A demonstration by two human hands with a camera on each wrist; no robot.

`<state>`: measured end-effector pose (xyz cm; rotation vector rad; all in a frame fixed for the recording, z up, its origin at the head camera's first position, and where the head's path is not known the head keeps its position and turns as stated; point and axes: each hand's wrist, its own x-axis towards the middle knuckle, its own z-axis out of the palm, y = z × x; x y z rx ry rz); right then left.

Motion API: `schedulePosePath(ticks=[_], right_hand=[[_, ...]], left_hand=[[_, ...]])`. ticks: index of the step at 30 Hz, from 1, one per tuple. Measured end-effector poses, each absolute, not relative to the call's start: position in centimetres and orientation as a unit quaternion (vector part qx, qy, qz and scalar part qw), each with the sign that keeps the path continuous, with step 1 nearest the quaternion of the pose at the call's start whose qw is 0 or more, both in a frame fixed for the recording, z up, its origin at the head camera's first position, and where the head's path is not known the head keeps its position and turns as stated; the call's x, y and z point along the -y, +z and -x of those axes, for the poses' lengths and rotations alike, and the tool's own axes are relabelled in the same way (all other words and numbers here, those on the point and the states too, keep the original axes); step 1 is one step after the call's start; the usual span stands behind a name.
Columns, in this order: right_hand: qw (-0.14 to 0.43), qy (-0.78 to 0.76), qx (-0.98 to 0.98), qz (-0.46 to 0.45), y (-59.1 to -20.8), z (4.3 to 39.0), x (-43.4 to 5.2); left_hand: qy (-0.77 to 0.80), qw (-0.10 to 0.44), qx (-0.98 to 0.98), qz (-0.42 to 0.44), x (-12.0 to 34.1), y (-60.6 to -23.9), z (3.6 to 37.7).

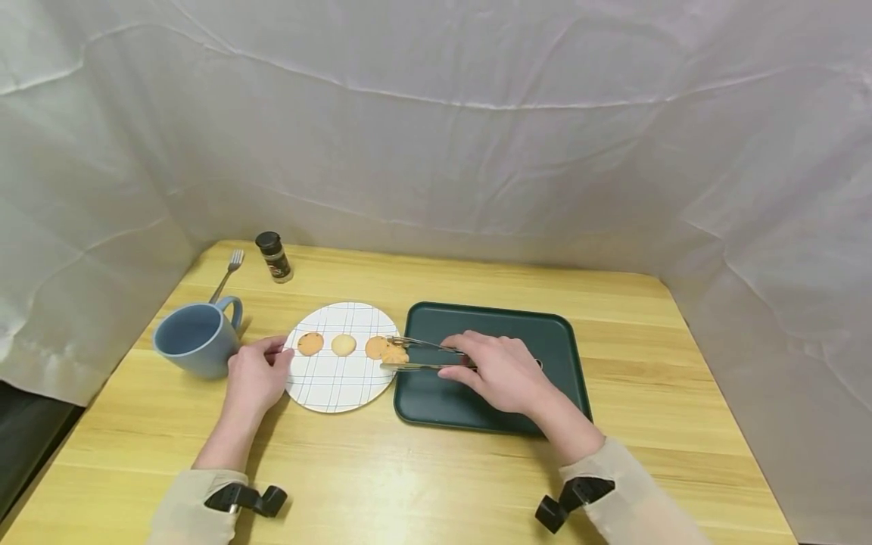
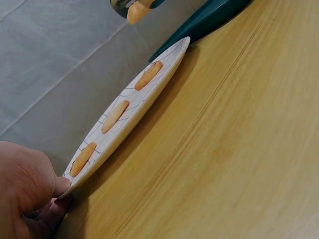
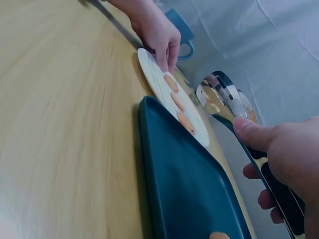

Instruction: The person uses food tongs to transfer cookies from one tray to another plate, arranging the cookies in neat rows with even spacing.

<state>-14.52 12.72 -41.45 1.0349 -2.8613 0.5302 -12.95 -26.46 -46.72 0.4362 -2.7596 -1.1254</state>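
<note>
A white grid-patterned plate holds three round cookies in a row. My left hand pinches the plate's left rim, its thumb on top. My right hand grips metal tongs over the dark green tray. The tong tips clamp a fourth cookie above the plate's right edge; in the left wrist view this held cookie hangs clear of the plate. In the right wrist view my right hand squeezes the tongs, and one cookie lies on the tray.
A blue mug stands just left of my left hand. Behind it lie a fork and a small dark-capped spice bottle. White cloth walls enclose the wooden table on three sides.
</note>
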Motion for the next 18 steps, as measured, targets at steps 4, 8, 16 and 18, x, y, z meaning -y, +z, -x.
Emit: schedulePosePath(ticks=[4,8,16,18], right_hand=[[0.024,0.174,0.922,-0.344,-41.8,14.5,-11.8],[0.018,0.172,0.919,-0.353,-42.3,14.5,-11.0],[0.006,0.161,0.919,-0.359,-43.3,14.4,-9.7],[0.004,0.158,0.919,-0.361,-43.6,14.4,-9.5]], left_hand=[[-0.372,0.065,0.915,-0.143,26.5,-46.8,12.9],[-0.372,0.066,0.915,-0.144,26.5,-46.8,12.9],[-0.374,0.062,0.914,-0.147,26.5,-46.8,13.0],[-0.374,0.061,0.914,-0.148,26.5,-46.8,13.0]])
